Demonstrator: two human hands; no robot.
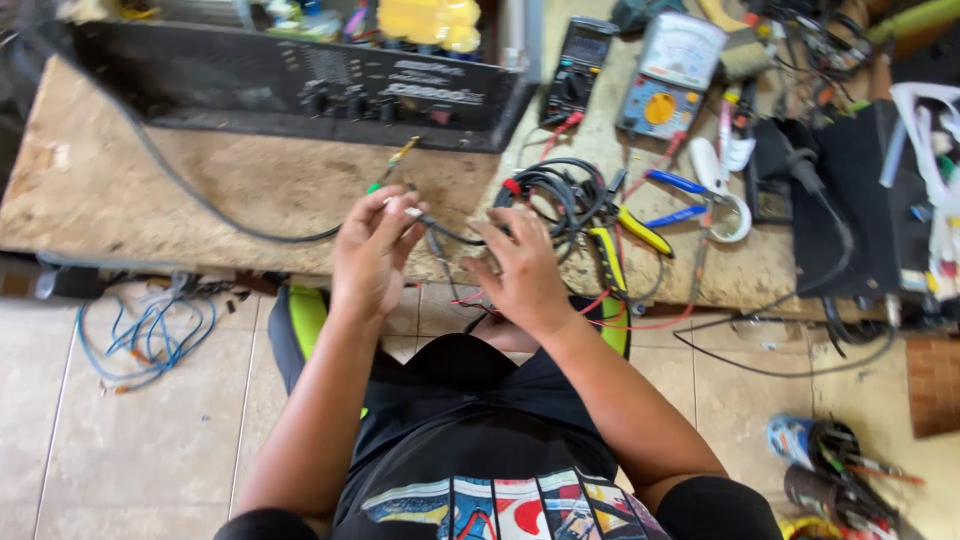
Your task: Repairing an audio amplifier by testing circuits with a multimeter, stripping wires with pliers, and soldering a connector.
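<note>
The left hand (370,250) hovers over the near edge of the bench (250,190), fingers curled together and pinching a thin dark cable (450,236) near its pale end, at the fingertips. The right hand (520,268) sits just beside it at 3 o'clock, fingers bent, the same cable running under its fingertips; whether it truly pinches the cable I cannot tell. The cable spans the short gap between both hands, right at the bench edge.

From the right hand, at 1 o'clock, lies a coil (555,195) of black wire, touching the cable's far run. At 3 o'clock of the coil lie yellow-handled pliers (625,235), and past them blue-handled cutters (675,200). At 12 o'clock of the coil stands a dark meter (578,65), with a larger blue-and-white meter (672,72) at its 3 o'clock. Red leads trail from these across the bench and over its edge.

At 11 o'clock of the left hand rests a black amplifier (300,85) with a row of knobs; a grey cord (200,200) curves from it across the bench toward the left hand. A green-tipped probe (395,165) lies just at 12 o'clock of the left hand. On the floor at 9 o'clock lie blue wires (145,335). A black box (850,200) stands at the bench's right end.
</note>
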